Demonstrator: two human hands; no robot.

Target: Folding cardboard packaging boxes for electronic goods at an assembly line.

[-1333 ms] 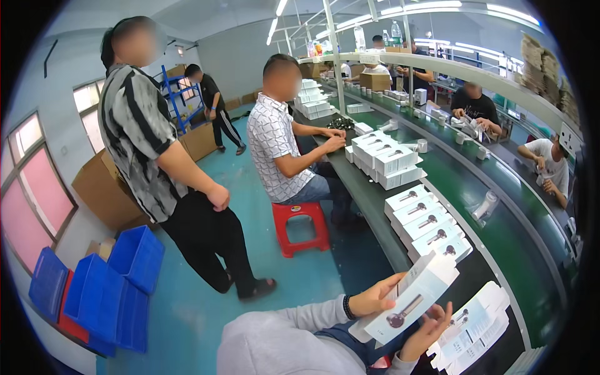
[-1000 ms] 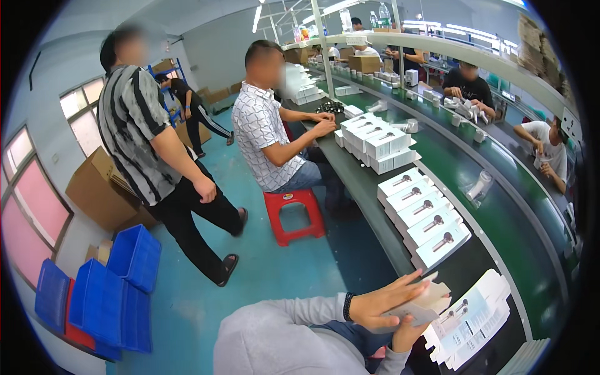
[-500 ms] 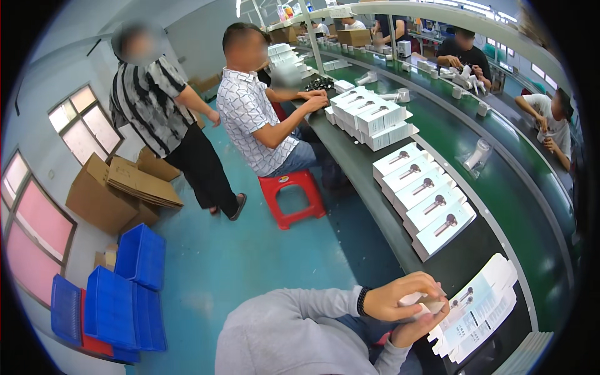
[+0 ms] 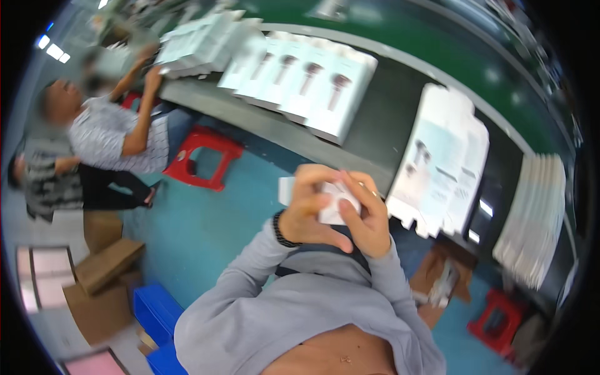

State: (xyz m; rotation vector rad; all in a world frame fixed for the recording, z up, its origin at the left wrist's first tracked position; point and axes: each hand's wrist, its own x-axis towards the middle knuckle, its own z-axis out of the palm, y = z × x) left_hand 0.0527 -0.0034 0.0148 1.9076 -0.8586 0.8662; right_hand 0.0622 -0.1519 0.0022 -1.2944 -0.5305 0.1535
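Between my two hands is a small white carton (image 4: 338,211), held in front of my body just off the workbench edge. My left hand (image 4: 305,209), with a black beaded bracelet at its wrist, wraps round one side of it. A pale end of the carton sticks out past those fingers. On the opposite side, my right hand (image 4: 370,220) grips it, the thumb lying over the white end face. Most of the printed sides are hidden by my fingers. Flat unfolded cartons (image 4: 431,165) with product pictures lie on the bench beyond my right hand.
Filled-out printed boxes (image 4: 307,84) stand in a row on the dark bench (image 4: 392,94), more stacked farther left. A bundle of flat cardboard (image 4: 531,212) lies at right. A green conveyor (image 4: 425,28) runs behind. A seated co-worker (image 4: 115,134), red stools (image 4: 203,157) and blue bins (image 4: 156,312) are around.
My view has swung toward the bench and my own body. The carton, still in both hands, is turned so its white end faces up, and my right thumb now lies on it.
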